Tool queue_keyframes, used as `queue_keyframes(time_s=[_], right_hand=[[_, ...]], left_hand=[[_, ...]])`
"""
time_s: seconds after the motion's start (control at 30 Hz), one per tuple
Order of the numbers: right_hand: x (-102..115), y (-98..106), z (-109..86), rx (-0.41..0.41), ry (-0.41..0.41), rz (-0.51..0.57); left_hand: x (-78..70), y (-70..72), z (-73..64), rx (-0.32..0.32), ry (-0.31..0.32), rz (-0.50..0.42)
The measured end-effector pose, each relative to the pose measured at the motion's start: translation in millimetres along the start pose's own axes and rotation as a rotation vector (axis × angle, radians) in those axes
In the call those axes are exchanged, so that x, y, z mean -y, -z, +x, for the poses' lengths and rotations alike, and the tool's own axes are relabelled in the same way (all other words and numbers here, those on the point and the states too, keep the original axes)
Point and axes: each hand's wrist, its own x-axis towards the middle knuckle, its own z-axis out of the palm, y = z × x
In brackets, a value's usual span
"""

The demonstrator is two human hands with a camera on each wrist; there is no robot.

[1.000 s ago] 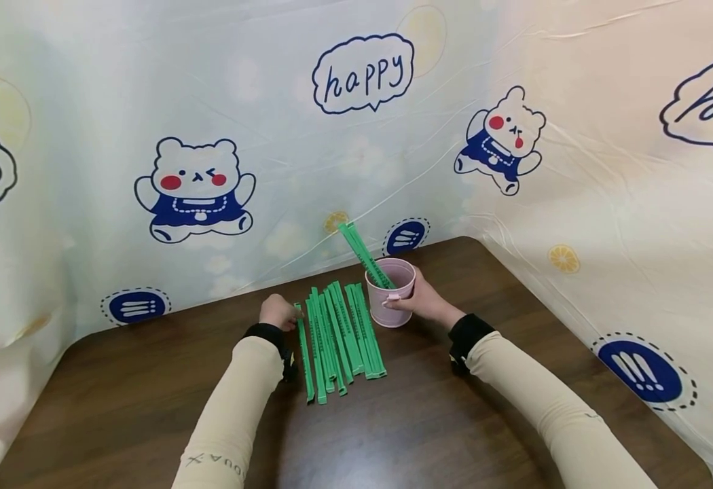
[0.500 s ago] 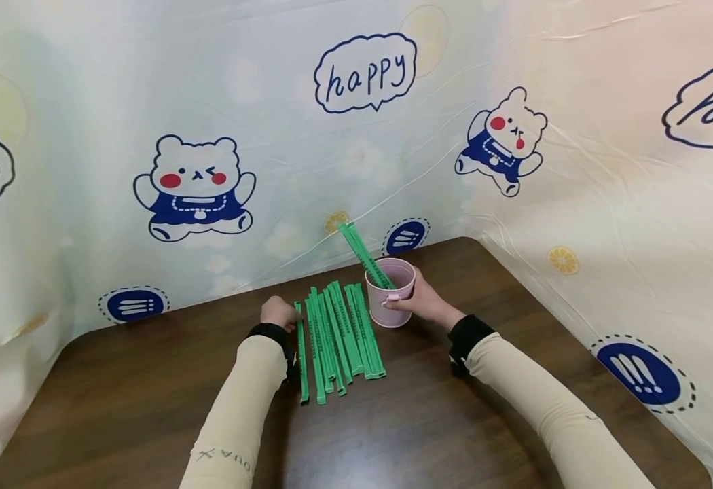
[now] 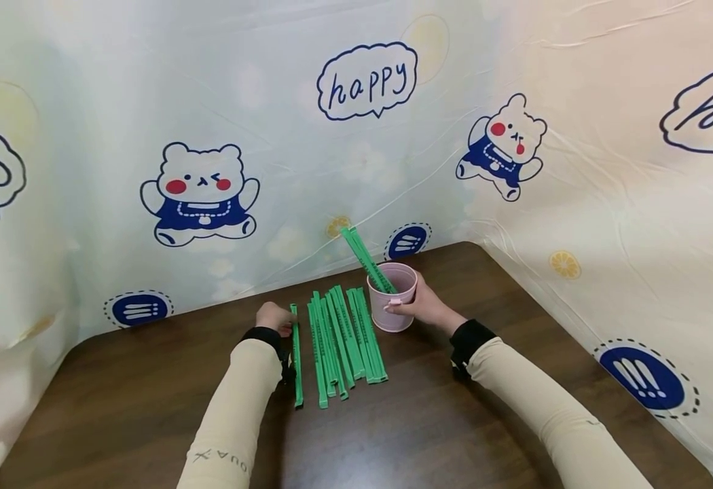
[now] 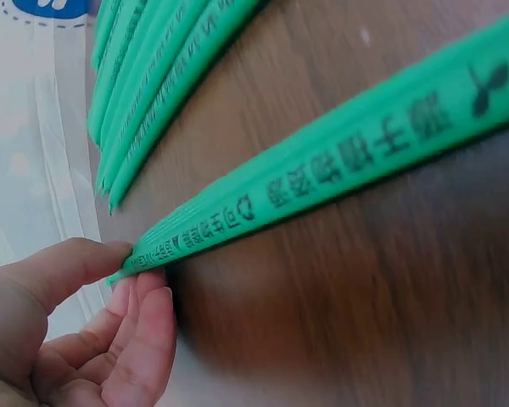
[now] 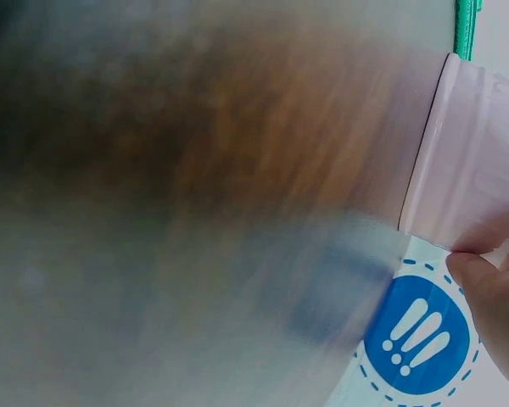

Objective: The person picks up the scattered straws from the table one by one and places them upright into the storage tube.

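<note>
My left hand [image 3: 276,318] pinches the far end of one green paper-wrapped straw [image 3: 297,360], left of the row. In the left wrist view, thumb and fingers grip the tip of this printed straw [image 4: 322,174], which runs over the table toward the upper right. A small pink bucket [image 3: 387,318] stands upright right of the row, and my right hand [image 3: 426,304] holds it around its right side. Green wrapped straws [image 3: 365,260] lean out of the bucket to the left. Several more straws [image 3: 344,339] lie side by side between the hands.
The brown wooden table [image 3: 430,421] has a rounded far corner on each side. A pale printed curtain [image 3: 295,136] with bears and "happy" bubbles hangs right behind the table and along its right side.
My left hand has drawn the pinched straw a little to the left, widening the gap to the row. The right hand and bucket stay in place.
</note>
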Motion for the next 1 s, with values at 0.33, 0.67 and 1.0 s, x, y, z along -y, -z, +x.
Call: queue_keyframes(time_s=[0.33,0.67,1.0], right_hand=[[-7,-5,-6.2,0.020,-0.038,-0.013],[-7,-3,-8.2,0.019,-0.020,-0.010],[-2,-1,0.3,0.015,0.016,-0.005]], left_hand=[[-8.9,28.3,-0.8,0.027,-0.059,-0.056],[-85.3,71.5,-29.3,-0.114,-0.365,-0.077],[-175.0,86.7,-71.4,-0.254,-0.580,-0.142]])
